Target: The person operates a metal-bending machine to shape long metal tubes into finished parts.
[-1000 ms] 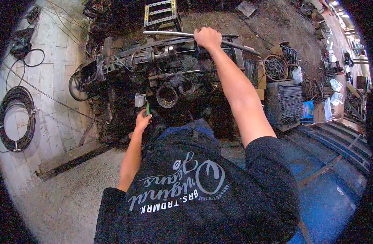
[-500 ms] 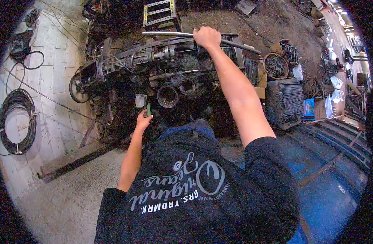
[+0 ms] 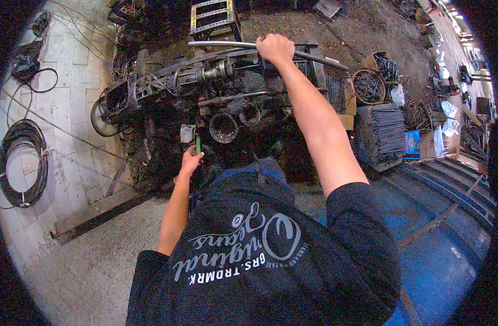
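Note:
My right hand (image 3: 275,48) is wrapped around a long metal bar (image 3: 222,43) lying across the far side of a dark, greasy machine (image 3: 205,76). The bar runs out past both sides of the fist. Lower on the left, my left hand (image 3: 192,161) is closed round a green handle (image 3: 198,143) next to a small pale box (image 3: 187,133). Part of the handle is hidden by the fingers. Two round cups (image 3: 223,128) with dark rims sit on the machine between my arms; the larger contains small bits.
A metal step stool (image 3: 213,26) stands beyond the machine. On the right are a stack of dark rods (image 3: 387,133), a round basket (image 3: 368,87) and a blue box (image 3: 413,145). A coil of black cable (image 3: 23,163) lies on the left floor, near a steel beam (image 3: 97,213).
My right hand and the metal bar have shifted very slightly left and away from me. The left hand keeps its hold on the green handle, almost unmoved.

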A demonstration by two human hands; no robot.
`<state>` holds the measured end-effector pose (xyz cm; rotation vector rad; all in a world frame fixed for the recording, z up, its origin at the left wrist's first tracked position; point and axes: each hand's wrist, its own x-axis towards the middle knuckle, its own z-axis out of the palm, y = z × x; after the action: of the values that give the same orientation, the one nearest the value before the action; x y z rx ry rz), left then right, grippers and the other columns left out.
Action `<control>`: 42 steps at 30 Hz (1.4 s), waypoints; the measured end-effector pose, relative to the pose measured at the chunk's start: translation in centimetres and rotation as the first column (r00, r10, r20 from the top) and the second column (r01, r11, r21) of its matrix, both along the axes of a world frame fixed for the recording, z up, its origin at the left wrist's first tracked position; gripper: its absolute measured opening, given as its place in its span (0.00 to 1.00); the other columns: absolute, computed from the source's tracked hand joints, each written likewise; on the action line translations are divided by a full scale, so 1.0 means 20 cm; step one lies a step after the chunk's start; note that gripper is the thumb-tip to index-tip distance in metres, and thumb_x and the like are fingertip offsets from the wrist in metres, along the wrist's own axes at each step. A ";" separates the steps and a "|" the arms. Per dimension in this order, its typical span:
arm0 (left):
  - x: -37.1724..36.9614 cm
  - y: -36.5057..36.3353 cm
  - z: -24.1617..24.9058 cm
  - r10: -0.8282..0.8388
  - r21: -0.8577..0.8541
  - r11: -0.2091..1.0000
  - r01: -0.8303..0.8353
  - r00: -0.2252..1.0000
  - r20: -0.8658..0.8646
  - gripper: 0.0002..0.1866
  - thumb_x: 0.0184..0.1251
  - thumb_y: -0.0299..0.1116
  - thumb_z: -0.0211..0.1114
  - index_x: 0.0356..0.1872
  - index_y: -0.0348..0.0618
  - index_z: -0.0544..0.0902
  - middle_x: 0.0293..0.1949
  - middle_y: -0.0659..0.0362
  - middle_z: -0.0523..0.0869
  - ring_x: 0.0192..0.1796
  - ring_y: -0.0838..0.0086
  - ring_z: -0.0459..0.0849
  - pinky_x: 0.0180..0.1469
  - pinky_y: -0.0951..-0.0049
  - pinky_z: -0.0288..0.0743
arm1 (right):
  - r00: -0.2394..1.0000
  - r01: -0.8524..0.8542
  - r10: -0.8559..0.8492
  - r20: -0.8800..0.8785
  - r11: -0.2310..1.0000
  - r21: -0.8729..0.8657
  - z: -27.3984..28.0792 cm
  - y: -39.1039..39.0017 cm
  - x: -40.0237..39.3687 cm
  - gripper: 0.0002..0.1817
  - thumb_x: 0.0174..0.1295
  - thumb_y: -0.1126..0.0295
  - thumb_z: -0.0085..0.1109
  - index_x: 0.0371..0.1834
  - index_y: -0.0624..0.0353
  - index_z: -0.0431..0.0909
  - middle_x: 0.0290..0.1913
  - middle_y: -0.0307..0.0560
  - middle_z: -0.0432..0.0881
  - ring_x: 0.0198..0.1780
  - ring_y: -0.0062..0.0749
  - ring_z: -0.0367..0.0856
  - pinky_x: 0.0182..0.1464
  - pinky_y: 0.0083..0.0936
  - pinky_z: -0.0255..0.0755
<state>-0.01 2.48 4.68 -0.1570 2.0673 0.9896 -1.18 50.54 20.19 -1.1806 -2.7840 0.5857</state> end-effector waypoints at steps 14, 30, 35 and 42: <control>0.02 0.05 0.12 -0.029 -0.016 0.999 0.028 0.999 -0.038 0.29 0.56 0.27 0.66 0.61 0.37 0.68 0.39 0.56 0.83 0.26 0.75 0.80 0.28 0.74 0.74 | 1.000 0.012 -0.011 0.009 1.000 -0.015 -0.01 0.01 0.00 0.27 0.56 0.48 0.44 0.36 0.60 0.84 0.42 0.57 0.84 0.46 0.49 0.82 0.50 0.41 0.74; 0.01 0.01 0.06 -0.026 -0.045 0.999 0.025 1.000 -0.009 0.31 0.55 0.30 0.69 0.61 0.36 0.69 0.38 0.56 0.83 0.32 0.74 0.80 0.31 0.73 0.75 | 1.000 -0.002 0.002 -0.004 1.000 0.010 0.00 -0.01 0.01 0.28 0.57 0.48 0.43 0.38 0.61 0.84 0.43 0.57 0.83 0.46 0.48 0.82 0.50 0.39 0.74; 0.00 -0.03 -0.04 -0.038 -0.036 0.999 0.037 0.998 -0.056 0.31 0.55 0.30 0.68 0.61 0.37 0.69 0.40 0.56 0.83 0.31 0.74 0.81 0.30 0.74 0.76 | 1.000 0.015 -0.015 0.002 1.000 0.015 0.01 -0.01 0.00 0.27 0.56 0.49 0.45 0.36 0.61 0.84 0.41 0.58 0.83 0.45 0.49 0.83 0.49 0.40 0.74; 0.01 -0.01 0.03 -0.064 -0.059 0.996 0.062 0.998 -0.029 0.31 0.55 0.31 0.68 0.61 0.38 0.69 0.42 0.55 0.83 0.35 0.72 0.82 0.31 0.72 0.78 | 0.999 0.022 -0.022 -0.033 1.000 0.012 -0.02 -0.01 -0.02 0.27 0.56 0.48 0.44 0.34 0.61 0.85 0.40 0.58 0.84 0.44 0.49 0.83 0.48 0.41 0.75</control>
<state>0.12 2.37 5.32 -0.1065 2.1171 0.8989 -1.49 50.28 19.76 -1.1867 -2.7401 0.5797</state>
